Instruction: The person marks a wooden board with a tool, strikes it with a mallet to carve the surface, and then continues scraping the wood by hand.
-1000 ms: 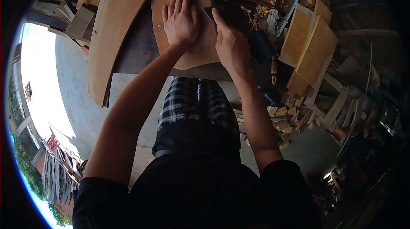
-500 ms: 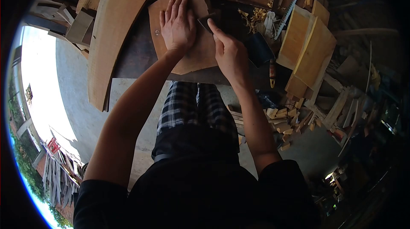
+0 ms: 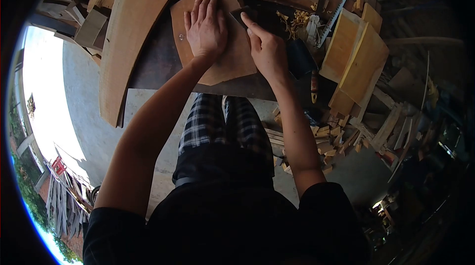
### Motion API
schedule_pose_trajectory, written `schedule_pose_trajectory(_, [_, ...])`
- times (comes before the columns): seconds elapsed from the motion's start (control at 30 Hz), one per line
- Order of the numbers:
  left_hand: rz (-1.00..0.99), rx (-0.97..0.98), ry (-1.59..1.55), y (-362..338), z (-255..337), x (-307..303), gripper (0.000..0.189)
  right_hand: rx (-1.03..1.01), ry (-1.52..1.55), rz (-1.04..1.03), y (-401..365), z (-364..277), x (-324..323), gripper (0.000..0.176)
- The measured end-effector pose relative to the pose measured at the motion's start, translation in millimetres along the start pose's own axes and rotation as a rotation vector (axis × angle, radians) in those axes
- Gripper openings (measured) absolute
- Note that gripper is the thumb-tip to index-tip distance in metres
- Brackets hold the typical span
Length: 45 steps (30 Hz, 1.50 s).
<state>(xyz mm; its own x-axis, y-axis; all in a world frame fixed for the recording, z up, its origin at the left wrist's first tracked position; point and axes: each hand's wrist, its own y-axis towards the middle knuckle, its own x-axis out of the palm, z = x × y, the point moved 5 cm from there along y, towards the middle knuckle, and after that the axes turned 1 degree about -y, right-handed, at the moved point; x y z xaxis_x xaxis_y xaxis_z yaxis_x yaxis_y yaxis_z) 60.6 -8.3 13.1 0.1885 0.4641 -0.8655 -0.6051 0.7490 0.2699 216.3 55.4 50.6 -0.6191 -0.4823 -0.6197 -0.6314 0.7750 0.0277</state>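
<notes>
A brown, flat, angular board [image 3: 237,61] lies on the dark workbench [image 3: 156,60]. Palm down, with its fingers stretched out, my left hand [image 3: 206,30] presses on the middle of this board. My right hand [image 3: 268,50] is closed at the board's right edge, its index finger extended along a thin, dark, flat piece [image 3: 237,15]. That piece touches or sits just over the edge; its exact kind cannot be made out, and the hand covers part of it.
A long curved plank [image 3: 131,22] lies to the left. On the right are a handsaw [image 3: 339,10], wood shavings [image 3: 297,23], a dark flat object [image 3: 301,58], a wooden-handled tool [image 3: 314,87] and yellowish boards [image 3: 363,57]. Offcuts [image 3: 329,139] litter the floor below.
My right hand and the dark piece have shifted slightly up and right along the board's edge. My left hand stays flat in the same place on the board.
</notes>
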Motion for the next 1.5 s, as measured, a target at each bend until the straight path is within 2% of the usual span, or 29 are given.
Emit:
schedule_pose_trajectory(0.13, [-0.005, -0.015, 0.005, 11, -2, -2, 0.051, -0.045, -0.030, 0.059, -1, -6, 0, 0.037])
schedule_pose_trajectory(0.23, [-0.010, -0.017, 0.030, 6, 0, 0, 0.051, 0.087, 0.039, -0.067, 18, 1, -4, 0.035])
schedule_pose_trajectory(0.4, [-0.024, -0.033, 0.007, 9, 1, -1, 0.051, -0.020, 0.005, 0.046, 7, -10, -6, 0.034])
schedule_pose_trajectory(0.47, [-0.045, -0.040, 0.003, 4, -2, 0, 0.051, 0.086, 0.008, -0.044, 4, -3, -6, 0.035])
schedule_pose_trajectory(0.53, [-0.023, -0.040, 0.036, 7, 0, 1, 0.051, 0.103, -0.057, -0.068, 20, -3, -7, 0.035])
schedule_pose_trajectory(0.6, [-0.024, -0.030, 0.023, 0, 2, 1, 0.052, 0.031, -0.037, -0.022, 17, -2, -5, 0.034])
schedule_pose_trajectory(0.63, [-0.034, -0.039, 0.016, 1, 2, 2, 0.052, 0.063, -0.041, -0.034, 10, -1, -3, 0.034])
schedule_pose_trajectory(0.67, [-0.029, -0.049, 0.014, 9, 0, 1, 0.052, -0.044, -0.040, 0.040, 2, -2, -2, 0.034])
schedule_pose_trajectory(0.73, [-0.040, -0.060, 0.031, 10, -2, 2, 0.052, -0.023, 0.054, 0.013, 7, 7, 1, 0.036])
schedule_pose_trajectory(0.8, [-0.029, -0.041, 0.018, 6, 0, 2, 0.051, 0.058, -0.063, -0.068, 34, 4, -3, 0.039])
schedule_pose_trajectory(0.83, [-0.026, -0.041, 0.020, 7, 1, 1, 0.051, -0.012, 0.001, -0.030, 33, 7, -3, 0.038])
schedule_pose_trajectory(0.9, [-0.039, -0.043, 0.012, 1, 3, 1, 0.051, -0.027, -0.062, -0.017, 12, 3, -1, 0.037])
schedule_pose_trajectory(1.0, [-0.029, -0.053, 0.021, 11, -1, 0, 0.052, -0.107, -0.091, 0.019, 21, -4, 4, 0.037])
schedule_pose_trajectory(1.07, [-0.036, -0.036, 0.022, 8, 3, -2, 0.051, 0.076, -0.067, -0.041, 50, 3, 6, 0.040])
schedule_pose_trajectory(1.13, [-0.031, -0.033, 0.024, 11, 3, -3, 0.051, 0.025, -0.035, -0.018, 60, 11, 12, 0.039])
schedule_pose_trajectory(1.2, [-0.042, -0.055, 0.012, 9, 3, -3, 0.051, -0.014, -0.034, 0.013, 34, 6, 5, 0.037])
schedule_pose_trajectory(1.37, [-0.048, -0.064, 0.004, 8, 3, -3, 0.053, 0.110, -0.090, -0.143, 30, -1, -7, 0.036])
schedule_pose_trajectory(1.47, [-0.045, -0.065, 0.006, 8, 4, -3, 0.052, 0.059, -0.171, -0.099, 23, -5, -7, 0.037])
schedule_pose_trajectory(1.5, [-0.037, -0.060, 0.004, 8, 4, -4, 0.052, 0.109, -0.146, -0.127, 18, -9, -8, 0.038])
